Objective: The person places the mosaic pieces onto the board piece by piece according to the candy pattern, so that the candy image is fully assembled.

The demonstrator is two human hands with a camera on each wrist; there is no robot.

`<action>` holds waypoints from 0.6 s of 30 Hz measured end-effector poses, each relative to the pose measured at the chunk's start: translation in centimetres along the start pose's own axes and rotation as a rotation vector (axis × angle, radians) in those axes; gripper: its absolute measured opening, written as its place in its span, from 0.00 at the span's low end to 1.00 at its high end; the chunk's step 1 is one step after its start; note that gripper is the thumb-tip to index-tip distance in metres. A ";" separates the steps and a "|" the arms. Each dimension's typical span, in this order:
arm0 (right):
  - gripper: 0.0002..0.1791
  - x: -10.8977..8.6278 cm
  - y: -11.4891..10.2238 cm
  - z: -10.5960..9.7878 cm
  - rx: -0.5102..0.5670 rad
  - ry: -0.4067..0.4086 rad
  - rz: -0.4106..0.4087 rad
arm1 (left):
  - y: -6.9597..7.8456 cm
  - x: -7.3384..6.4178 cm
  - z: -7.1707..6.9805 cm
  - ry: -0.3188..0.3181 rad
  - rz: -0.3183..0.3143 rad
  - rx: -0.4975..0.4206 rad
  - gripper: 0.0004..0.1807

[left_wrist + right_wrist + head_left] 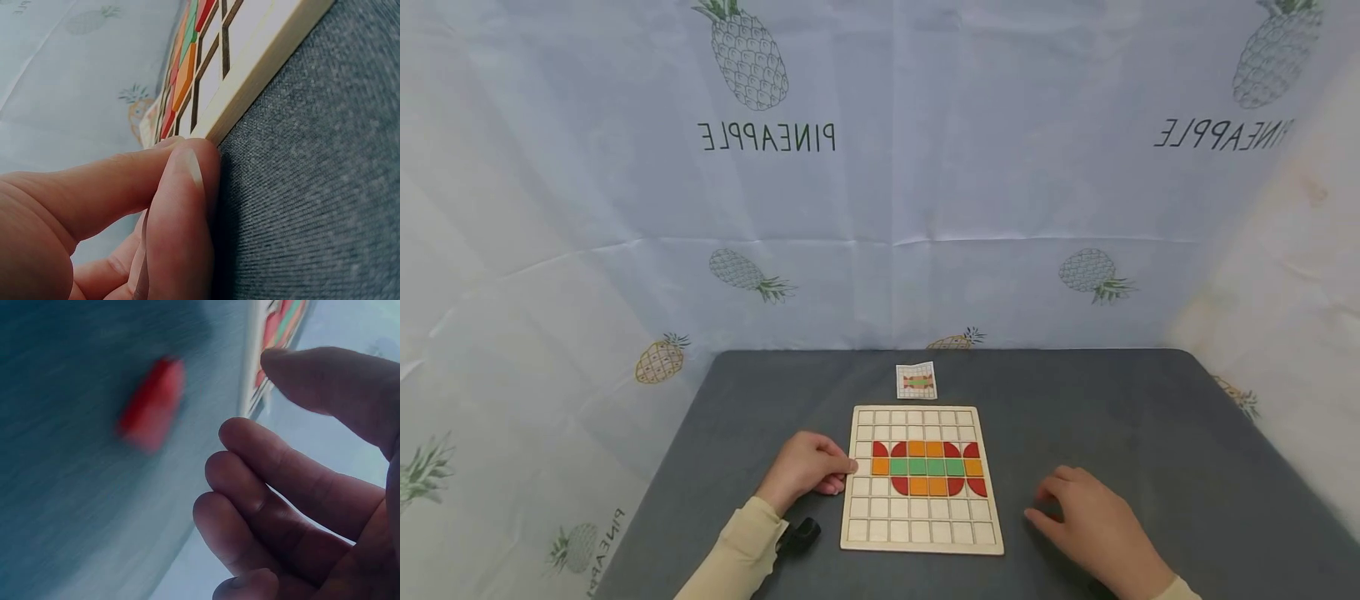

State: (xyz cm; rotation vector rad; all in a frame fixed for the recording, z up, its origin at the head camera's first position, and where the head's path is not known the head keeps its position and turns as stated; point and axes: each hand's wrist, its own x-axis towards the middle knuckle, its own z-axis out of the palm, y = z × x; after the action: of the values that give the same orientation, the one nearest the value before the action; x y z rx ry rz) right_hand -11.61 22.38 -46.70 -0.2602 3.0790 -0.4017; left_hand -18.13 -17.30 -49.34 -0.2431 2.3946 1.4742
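Observation:
A light wooden grid board lies on the dark table, with red, orange and green tiles set in three rows across its middle. Below the leftmost orange tile, one grid cell is bare wood. My left hand pinches the board's left edge between thumb and forefinger; the left wrist view shows the fingertips right at the rim. To the right of the board, my right hand hovers with fingers loosely bent and thumb apart, holding nothing. A blurred red tile lies on the table beyond those fingers, hidden in the head view.
Just behind the board, a small paper card shows a coloured grid pattern. The dark table extends to both sides. Pineapple-printed cloth hangs behind it and along its sides. A black strap piece sits at my left wrist.

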 end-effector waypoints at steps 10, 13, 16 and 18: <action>0.16 -1.2 2.6 0.4 0.055 -0.075 0.102 | 0.2 0.0 -0.1 0.006 0.021 0.008 0.11; 0.18 -1.3 2.8 0.5 0.060 -0.102 0.126 | 0.1 0.0 0.0 -0.001 0.019 0.006 0.12; 0.19 -1.4 2.9 0.6 0.058 -0.114 0.142 | 0.0 0.1 0.0 0.002 0.013 0.012 0.12; 0.20 -1.6 3.1 0.7 0.058 -0.124 0.147 | -0.1 0.1 0.1 0.006 0.009 0.019 0.12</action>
State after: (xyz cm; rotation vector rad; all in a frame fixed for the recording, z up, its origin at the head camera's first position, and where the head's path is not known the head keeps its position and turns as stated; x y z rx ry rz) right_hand -10.52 25.45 -48.20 -0.0542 2.9356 -0.4492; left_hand -18.16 -17.28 -49.46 -0.2336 2.4165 1.4561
